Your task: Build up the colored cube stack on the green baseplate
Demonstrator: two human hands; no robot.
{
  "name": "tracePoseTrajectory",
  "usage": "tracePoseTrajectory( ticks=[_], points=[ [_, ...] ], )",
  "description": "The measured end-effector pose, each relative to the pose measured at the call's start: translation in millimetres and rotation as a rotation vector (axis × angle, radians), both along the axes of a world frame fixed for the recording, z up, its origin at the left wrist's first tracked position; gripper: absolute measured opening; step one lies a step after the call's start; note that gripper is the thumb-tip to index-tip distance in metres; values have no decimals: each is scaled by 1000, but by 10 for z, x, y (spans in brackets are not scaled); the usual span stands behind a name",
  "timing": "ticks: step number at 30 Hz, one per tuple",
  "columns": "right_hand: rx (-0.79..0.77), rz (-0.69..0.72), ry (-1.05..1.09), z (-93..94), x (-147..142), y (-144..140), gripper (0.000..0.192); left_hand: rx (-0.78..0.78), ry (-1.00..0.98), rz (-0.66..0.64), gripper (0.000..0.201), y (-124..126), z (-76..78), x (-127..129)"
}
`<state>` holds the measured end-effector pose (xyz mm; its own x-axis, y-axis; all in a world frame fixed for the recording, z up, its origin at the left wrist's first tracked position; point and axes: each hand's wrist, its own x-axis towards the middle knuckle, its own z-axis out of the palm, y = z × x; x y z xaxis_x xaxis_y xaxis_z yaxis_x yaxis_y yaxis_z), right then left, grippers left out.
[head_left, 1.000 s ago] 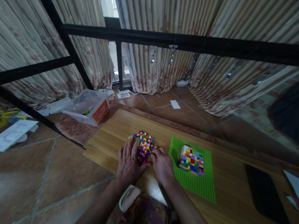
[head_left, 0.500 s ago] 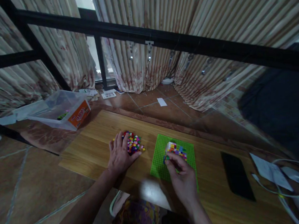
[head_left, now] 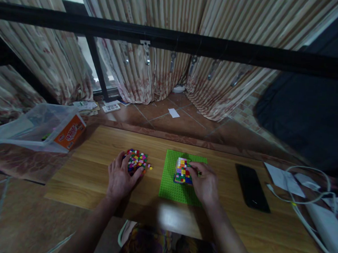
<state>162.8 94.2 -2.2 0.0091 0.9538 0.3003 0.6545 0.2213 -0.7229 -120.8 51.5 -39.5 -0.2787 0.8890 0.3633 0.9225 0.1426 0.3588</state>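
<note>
My left hand lies with its fingers apart at the left edge of a loose pile of small coloured toy bricks, thumb and fingers touching it. On a green studded baseplate stands a low rectangular build of multicoloured bricks, with white ones along its far left part. My right hand is pinched at the right side of this build, thumb and forefinger together over its top. A small green brick seems to be at those fingertips, mostly covered. The right part of the build is hidden by the hand.
A black phone lies right of the baseplate on the wooden table. Beyond it are white paper and a looped white cable. A clear plastic box stands at the left. A black metal bar crosses ahead.
My right hand has moved from the near left corner of the build to its right side, uncovering more bricks. The left hand stays at the pile. The view has shifted right.
</note>
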Motion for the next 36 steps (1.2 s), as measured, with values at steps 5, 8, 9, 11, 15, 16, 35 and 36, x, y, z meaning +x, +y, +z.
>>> tracePoseTrajectory(
  ticks=[5, 8, 9, 11, 15, 16, 35, 36],
  points=[
    [6, 7, -13, -26, -7, 44, 20, -18, -2, 1, 60, 9, -8, -6],
    [-44, -1, 54, -53, -7, 52, 20, -16, -2, 4, 59, 10, -6, -3],
    [-60, -9, 71, -67, -5, 54, 20, -15, 1, 4, 58, 10, -8, -3],
    [-79, -21, 95, -99, 3, 55, 21, -15, 10, 1, 58, 10, -15, -5],
    [-76, -35, 105, -126, 11, 59, 24, -14, 23, -5, 59, 13, -36, -15],
    [-65, -41, 95, -119, 7, 59, 24, -12, 25, -8, 59, 14, -40, -18],
    [57, 51, -139, -3, -49, 24, 26, 13, 38, -32, 57, 13, -62, -35],
    [59, 49, -152, 3, -50, 21, 26, 10, 34, -31, 57, 12, -57, -33]
  ],
)
